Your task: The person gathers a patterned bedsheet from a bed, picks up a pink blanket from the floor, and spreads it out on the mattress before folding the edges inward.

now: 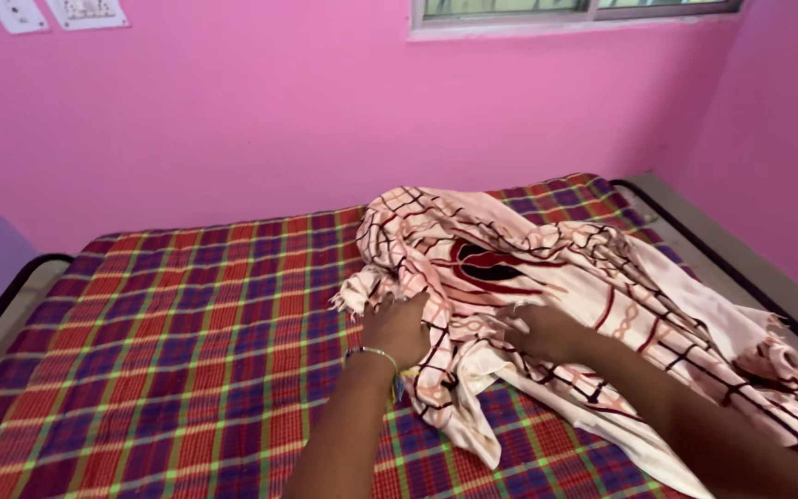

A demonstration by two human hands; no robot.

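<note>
From my remote seat I see two bare forearms entering from about six o'clock, with no sleeves showing on either. The left hand point(397, 325) has a thin bangle point(373, 352) at the wrist, pale and silvery with a hint of green. The right hand point(539, 330), toward three o'clock of it, wears nothing I can make out.

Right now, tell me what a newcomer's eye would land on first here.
First, the bright pink wall filling the background behind the bed. Next, the red, purple and green plaid bedcover spread across the mattress. On its right half lies a crumpled cream cloth with dark red and black lines, and the left hand and right hand both press into its near edge.
</note>
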